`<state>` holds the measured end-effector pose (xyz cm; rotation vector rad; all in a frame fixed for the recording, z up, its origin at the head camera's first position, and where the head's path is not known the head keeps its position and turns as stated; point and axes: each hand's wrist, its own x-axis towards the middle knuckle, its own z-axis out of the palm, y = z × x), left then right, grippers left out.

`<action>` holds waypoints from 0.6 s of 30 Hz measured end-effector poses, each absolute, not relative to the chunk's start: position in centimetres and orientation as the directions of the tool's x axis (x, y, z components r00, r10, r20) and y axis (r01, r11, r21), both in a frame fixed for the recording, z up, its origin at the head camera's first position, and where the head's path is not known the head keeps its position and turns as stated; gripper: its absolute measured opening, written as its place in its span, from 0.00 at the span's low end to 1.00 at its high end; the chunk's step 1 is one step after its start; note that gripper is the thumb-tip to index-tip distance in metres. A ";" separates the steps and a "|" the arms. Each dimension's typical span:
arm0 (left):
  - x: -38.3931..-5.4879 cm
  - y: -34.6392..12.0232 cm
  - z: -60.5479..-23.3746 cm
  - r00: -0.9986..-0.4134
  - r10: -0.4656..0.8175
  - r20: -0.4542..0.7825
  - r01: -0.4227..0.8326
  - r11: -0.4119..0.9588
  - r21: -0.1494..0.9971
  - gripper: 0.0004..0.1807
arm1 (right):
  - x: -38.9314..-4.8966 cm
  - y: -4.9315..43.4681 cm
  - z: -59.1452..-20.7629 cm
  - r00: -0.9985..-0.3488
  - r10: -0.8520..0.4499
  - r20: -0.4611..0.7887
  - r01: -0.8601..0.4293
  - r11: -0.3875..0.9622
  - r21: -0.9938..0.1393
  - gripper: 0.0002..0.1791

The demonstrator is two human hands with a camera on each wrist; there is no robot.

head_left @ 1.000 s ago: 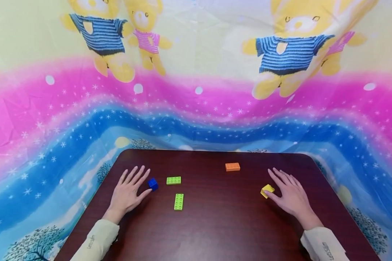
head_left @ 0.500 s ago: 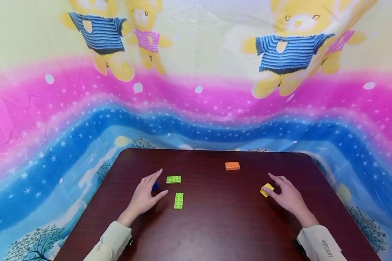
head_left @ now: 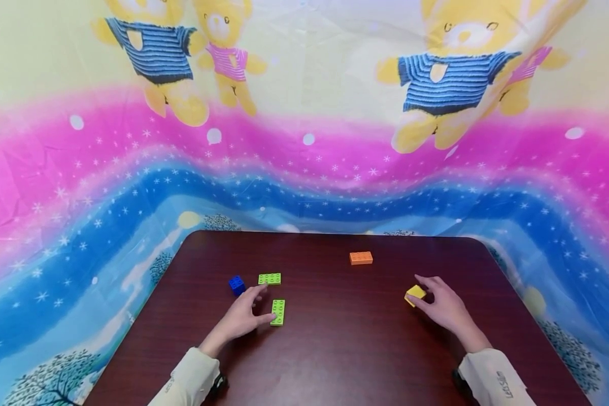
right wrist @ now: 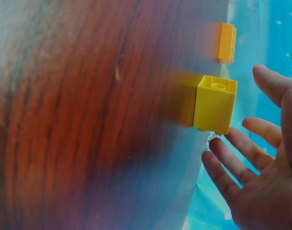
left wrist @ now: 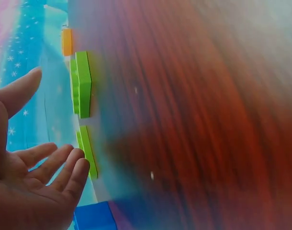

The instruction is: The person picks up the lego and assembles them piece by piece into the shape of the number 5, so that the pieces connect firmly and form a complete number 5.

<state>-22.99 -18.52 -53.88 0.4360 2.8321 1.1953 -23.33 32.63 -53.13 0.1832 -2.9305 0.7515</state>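
Note:
My left hand [head_left: 241, 313] hovers over the near green brick [head_left: 278, 313], thumb and fingers apart. In the left wrist view that green brick [left wrist: 84, 85] lies beyond the fingers, with nothing held. A second green brick [head_left: 270, 278] lies just past the fingertips, and a blue brick [head_left: 237, 285] sits left of them. On the right, a yellow brick [head_left: 414, 295] lies on its side, its hollow underside showing in the right wrist view. My right hand [head_left: 449, 307] is beside it, fingers loosely bent; a visible gap separates thumb and brick [right wrist: 215, 105] in the right wrist view.
An orange brick [head_left: 361, 258] lies near the back edge of the dark wooden table [head_left: 335, 349]. Behind the table hangs a printed cloth [head_left: 304, 163] with bears and snowflakes.
My left hand has moved right and towards me, from beside the blue brick to the near green brick. The right hand has shifted slightly, its fingers bending more. The bricks lie where they were.

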 end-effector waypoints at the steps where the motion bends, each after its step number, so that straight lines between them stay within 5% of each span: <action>1: -23.0 -18.4 -54.0 -0.959 0.276 0.069 0.242 0.662 0.709 0.46 | -23.3 32.6 -53.2 -0.987 -0.093 0.134 -0.146 0.870 -0.471 0.40; 18: -23.7 -17.9 -54.9 -0.908 0.407 0.102 0.358 0.624 0.694 0.45 | -24.1 32.5 -54.2 -0.986 -0.114 0.118 -0.155 0.882 -0.445 0.35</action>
